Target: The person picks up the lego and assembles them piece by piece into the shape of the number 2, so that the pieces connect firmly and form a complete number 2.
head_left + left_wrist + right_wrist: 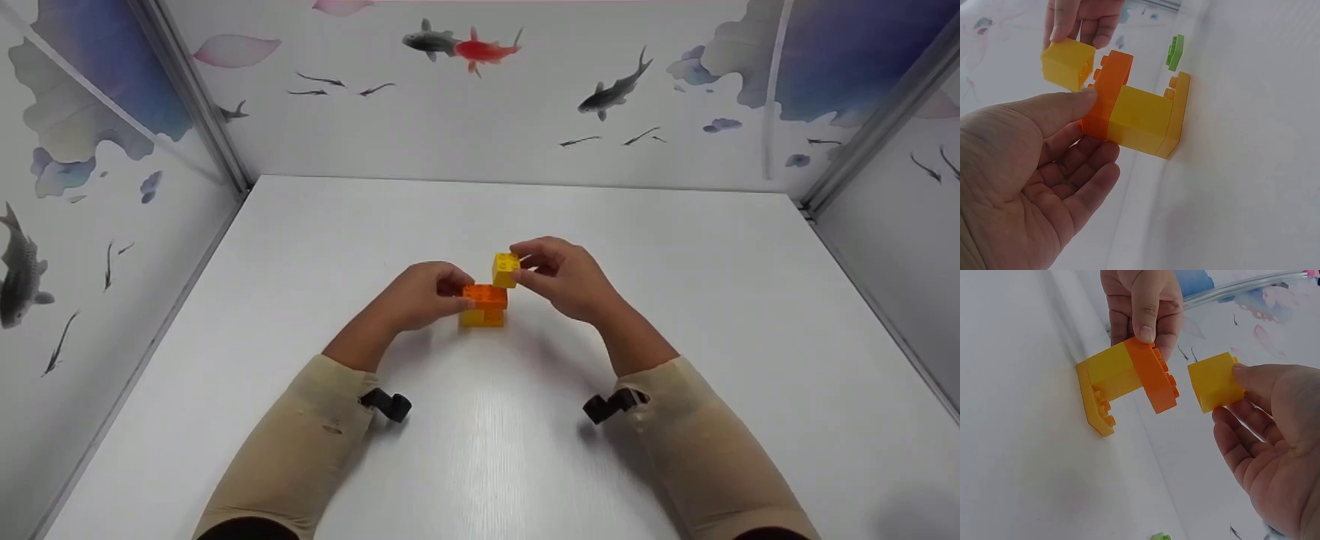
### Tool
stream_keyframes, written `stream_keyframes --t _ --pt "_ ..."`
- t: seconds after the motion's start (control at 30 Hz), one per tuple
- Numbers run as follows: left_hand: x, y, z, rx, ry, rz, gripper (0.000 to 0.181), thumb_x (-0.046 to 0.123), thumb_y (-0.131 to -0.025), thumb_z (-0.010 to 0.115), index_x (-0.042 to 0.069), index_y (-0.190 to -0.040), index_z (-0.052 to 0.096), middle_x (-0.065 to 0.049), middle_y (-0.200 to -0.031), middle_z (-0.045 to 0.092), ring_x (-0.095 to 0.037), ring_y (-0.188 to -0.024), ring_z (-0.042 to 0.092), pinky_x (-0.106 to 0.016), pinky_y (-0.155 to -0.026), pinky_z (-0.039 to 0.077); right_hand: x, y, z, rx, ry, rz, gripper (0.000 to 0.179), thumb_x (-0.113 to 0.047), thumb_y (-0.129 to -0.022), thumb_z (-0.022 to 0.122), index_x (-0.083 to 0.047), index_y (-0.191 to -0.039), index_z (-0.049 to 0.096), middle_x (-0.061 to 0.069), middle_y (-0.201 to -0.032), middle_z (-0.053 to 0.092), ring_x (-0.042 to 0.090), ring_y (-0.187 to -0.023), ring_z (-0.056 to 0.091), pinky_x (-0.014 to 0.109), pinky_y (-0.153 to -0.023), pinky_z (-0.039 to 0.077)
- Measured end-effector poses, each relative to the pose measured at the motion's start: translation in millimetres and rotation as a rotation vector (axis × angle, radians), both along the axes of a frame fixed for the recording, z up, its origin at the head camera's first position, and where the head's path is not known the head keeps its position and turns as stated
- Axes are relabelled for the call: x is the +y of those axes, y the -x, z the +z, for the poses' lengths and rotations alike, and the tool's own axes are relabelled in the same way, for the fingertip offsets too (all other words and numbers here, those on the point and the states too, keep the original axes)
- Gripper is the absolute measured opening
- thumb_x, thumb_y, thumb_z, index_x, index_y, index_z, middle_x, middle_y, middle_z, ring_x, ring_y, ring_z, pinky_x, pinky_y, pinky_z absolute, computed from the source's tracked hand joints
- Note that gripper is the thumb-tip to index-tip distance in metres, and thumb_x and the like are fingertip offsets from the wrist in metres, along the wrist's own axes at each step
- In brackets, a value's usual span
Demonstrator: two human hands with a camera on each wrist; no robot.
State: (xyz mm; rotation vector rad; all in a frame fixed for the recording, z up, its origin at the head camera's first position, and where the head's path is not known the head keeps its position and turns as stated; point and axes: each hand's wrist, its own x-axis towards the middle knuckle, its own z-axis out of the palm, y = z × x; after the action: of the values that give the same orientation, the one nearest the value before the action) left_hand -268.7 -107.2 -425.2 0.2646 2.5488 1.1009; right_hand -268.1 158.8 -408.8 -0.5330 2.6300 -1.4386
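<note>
A small stack of toy building bricks stands on the white table. At its bottom lies a flat yellow-orange brick (1181,107), with a yellow block (1141,117) on one end. Across the top sits an orange brick (487,297), overhanging the flat piece's bare studs. My left hand (424,296) pinches the left end of the orange brick between thumb and fingers. Just above its right end, my right hand (566,279) holds another yellow brick (1216,380) by its side, hollow underside down. A gap shows between the two in the right wrist view.
A thin green brick (1175,52) lies on the table beyond the stack in the left wrist view. White panels printed with fish (611,94) and leaves enclose the table (360,217) at the back and sides.
</note>
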Motion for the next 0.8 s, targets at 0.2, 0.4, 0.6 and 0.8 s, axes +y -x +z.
stream_keyframes --t 0.2,0.4,0.6,0.8 --pt "-0.7 -0.3 -0.3 0.012 -0.005 -0.003 0.036 0.031 -0.098 0.08 0.021 -0.131 0.072 0.001 -0.121 0.07 -0.022 -0.113 0.064 -0.036 -0.108 0.058 -4.8 -1.2 -1.2 -0.016 -0.018 0.022 0.033 -0.024 -0.102 0.075 -0.021 -0.135 0.072 -0.002 -0.133 0.07 0.019 -0.12 0.071 0.038 -0.104 0.061" --pt "-0.8 -0.7 -1.5 0.029 -0.011 -0.005 0.035 0.03 -0.097 0.081 0.02 -0.13 0.072 0.001 -0.121 0.071 -0.022 -0.112 0.065 -0.035 -0.107 0.059 -7.7 -3.0 -4.4 -0.001 -0.064 0.037 0.031 -0.025 -0.102 0.075 -0.023 -0.133 0.073 -0.003 -0.13 0.071 0.019 -0.118 0.071 0.039 -0.103 0.061" --pt "-1.5 -1.4 -2.0 0.037 -0.023 -0.012 0.034 0.03 -0.098 0.081 0.02 -0.129 0.073 0.001 -0.12 0.071 -0.022 -0.112 0.065 -0.035 -0.107 0.059 -8.2 -4.1 -6.2 0.007 -0.077 0.053 0.028 -0.024 -0.1 0.077 -0.025 -0.129 0.076 -0.005 -0.127 0.07 0.017 -0.117 0.071 0.039 -0.103 0.061" --pt "-2.9 -0.3 -2.8 0.038 -0.022 -0.016 0.033 0.031 -0.098 0.08 0.02 -0.128 0.072 0.001 -0.12 0.071 -0.022 -0.112 0.065 -0.035 -0.106 0.059 -7.4 -4.0 -6.8 0.029 -0.09 0.066 0.029 -0.023 -0.099 0.078 -0.024 -0.128 0.076 -0.005 -0.126 0.071 0.018 -0.114 0.071 0.039 -0.103 0.061"
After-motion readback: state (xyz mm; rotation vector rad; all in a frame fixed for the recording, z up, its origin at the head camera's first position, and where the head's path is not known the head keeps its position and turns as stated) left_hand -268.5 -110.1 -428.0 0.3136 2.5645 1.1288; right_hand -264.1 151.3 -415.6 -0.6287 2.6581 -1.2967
